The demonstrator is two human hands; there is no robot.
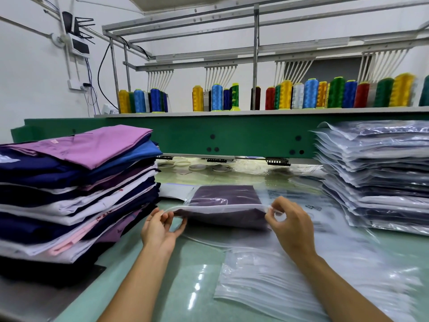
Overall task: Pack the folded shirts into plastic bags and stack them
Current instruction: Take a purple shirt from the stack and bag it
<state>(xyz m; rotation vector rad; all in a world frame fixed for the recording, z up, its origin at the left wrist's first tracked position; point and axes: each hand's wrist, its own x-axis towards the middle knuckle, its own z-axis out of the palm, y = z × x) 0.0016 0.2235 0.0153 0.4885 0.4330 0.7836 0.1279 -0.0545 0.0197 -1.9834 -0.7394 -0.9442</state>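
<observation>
Empty plastic bags (290, 287) lie nearest on the green table (197, 263). Beyond them, the left hand (160, 226) and right hand (290, 224) pinch the two ends of the held bag (227, 206) at its mouth. The mouth runs left to right, facing the person, with a dark purple shirt (227, 194) inside. Folded shirts (76, 182) are stacked left, packed bags (376, 173) right.

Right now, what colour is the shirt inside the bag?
Dark purple shirt, seen from the head view.
</observation>
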